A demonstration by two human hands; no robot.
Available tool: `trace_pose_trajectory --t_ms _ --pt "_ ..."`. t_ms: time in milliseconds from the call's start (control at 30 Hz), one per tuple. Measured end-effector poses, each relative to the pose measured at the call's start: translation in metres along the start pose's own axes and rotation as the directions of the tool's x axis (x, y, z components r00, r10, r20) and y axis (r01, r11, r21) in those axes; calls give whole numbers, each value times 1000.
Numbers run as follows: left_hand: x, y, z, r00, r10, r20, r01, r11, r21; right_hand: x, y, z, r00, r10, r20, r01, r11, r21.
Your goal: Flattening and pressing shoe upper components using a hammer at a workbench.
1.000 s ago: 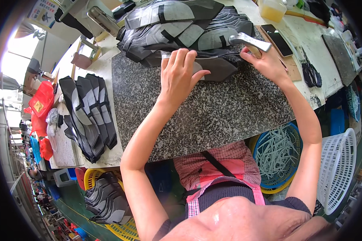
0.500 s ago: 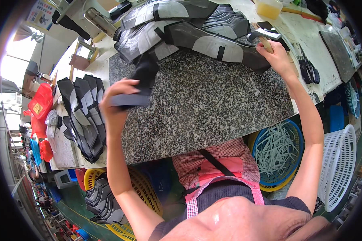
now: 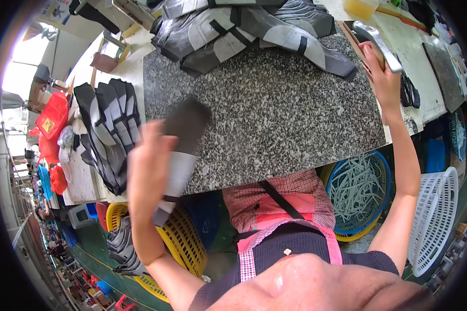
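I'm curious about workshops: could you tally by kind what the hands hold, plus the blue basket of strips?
Hammer in right hand: 1
Dark-and-grey piece in left hand: 1
Blue basket of pale strips: 1
Total: 3

one head-worn fisheye view looks steeply down and forward from close above the flat, speckled black-and-grey stone table (image 3: 275, 119), bending straight edges toward its rim.

We list: one black-and-grey panel (image 3: 181, 161), blurred, aslant in the left hand (image 3: 151, 163); one silver-headed hammer (image 3: 383, 45) in the right hand (image 3: 387, 85).
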State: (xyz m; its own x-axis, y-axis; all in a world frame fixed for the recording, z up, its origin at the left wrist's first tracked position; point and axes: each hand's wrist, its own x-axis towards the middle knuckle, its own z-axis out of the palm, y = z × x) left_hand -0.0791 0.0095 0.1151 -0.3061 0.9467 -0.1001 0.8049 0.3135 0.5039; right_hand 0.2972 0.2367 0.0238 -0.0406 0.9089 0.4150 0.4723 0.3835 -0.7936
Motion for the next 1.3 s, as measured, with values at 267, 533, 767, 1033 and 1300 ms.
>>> trace_pose_trajectory --t_ms 267,533,767,1033,1300 --pt "20 40 138 693 664 281 -514 728 -453 -95 -94 -55 553 400 731 -627 778 49" --pt "46 70 153 738 566 369 -440 817 -373 -128 -81 -39 601 138 787 -216 976 -7" --pt "55 67 159 734 626 265 -504 763 -406 -129 -82 -42 579 77 811 -174 984 30" --pt "52 62 159 345 934 98 -936 350 -40 -101 -95 -39 692 101 715 -130 991 -15" --pt "46 60 162 159 982 105 -962 131 238 -100 -93 -33 674 114 729 -145 989 -21"
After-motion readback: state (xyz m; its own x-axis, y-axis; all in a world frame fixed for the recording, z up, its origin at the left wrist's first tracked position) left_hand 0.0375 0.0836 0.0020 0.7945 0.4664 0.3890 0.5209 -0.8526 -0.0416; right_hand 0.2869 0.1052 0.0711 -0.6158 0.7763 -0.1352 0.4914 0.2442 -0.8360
